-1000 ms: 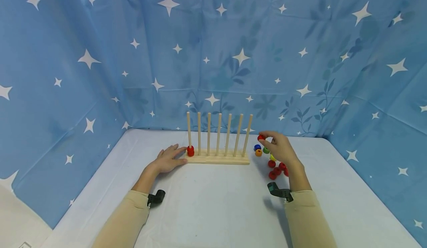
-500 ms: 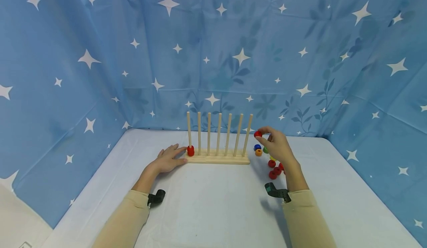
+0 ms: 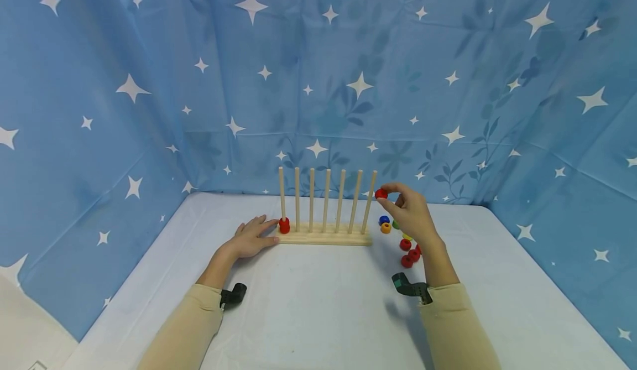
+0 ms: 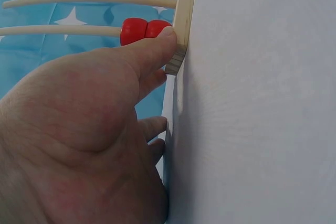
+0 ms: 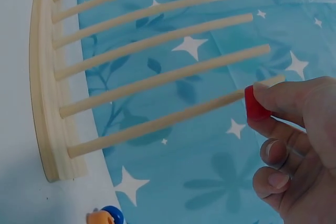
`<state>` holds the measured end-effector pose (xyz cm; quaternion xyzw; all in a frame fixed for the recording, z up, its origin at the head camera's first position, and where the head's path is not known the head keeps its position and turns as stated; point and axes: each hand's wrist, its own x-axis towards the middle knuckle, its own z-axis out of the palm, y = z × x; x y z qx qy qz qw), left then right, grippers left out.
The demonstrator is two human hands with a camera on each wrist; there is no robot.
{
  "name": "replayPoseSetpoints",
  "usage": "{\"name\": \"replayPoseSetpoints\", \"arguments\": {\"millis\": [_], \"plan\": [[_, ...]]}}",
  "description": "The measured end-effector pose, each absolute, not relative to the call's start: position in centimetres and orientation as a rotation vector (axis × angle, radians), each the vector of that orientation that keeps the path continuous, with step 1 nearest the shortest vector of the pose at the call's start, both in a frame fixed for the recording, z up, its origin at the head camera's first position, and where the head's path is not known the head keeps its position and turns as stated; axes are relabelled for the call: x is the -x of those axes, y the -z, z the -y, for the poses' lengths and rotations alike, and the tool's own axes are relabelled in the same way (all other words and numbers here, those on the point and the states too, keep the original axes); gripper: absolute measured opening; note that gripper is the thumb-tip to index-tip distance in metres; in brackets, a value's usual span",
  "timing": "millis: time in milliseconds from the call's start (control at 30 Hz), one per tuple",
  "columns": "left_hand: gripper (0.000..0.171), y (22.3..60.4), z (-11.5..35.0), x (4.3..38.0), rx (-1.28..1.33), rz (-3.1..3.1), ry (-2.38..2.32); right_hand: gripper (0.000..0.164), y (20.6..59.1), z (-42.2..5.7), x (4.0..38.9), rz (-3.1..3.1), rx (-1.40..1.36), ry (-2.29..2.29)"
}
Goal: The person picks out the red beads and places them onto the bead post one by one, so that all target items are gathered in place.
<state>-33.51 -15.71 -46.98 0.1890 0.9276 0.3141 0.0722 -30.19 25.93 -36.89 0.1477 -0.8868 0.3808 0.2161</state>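
Red bead [image 3: 381,193]: your right hand [image 3: 413,213] is pinching it.
Loosening fingertips might drop it; your left hand [image 3: 250,240], fingers spread, is touching the rack's [image 3: 323,238] left end.

Fwd head cam, close wrist cams [image 3: 406,285] share rack [image 3: 323,238].

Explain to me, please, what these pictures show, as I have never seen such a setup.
There is no machine: a person works bare-handed. The wide picture comes from a head-worn camera; the two close-ups come from cameras on the wrists. On the white table stands a wooden rack with seven pegs, two red beads stacked on the leftmost. The left hand touches the rack's left end. The right hand pinches another red bead near the top of the rightmost peg. Loose beads in several colours lie right of the rack.
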Motion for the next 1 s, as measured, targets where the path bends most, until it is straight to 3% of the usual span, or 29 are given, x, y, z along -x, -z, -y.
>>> {"name": "replayPoseSetpoints", "arguments": {"millis": [1000], "plan": [[0.065,46.8,15.6,33.5,-0.559,-2.795,-0.929,0.03,36.3,-21.4,29.8,2.232,-0.643,-1.078]]}}
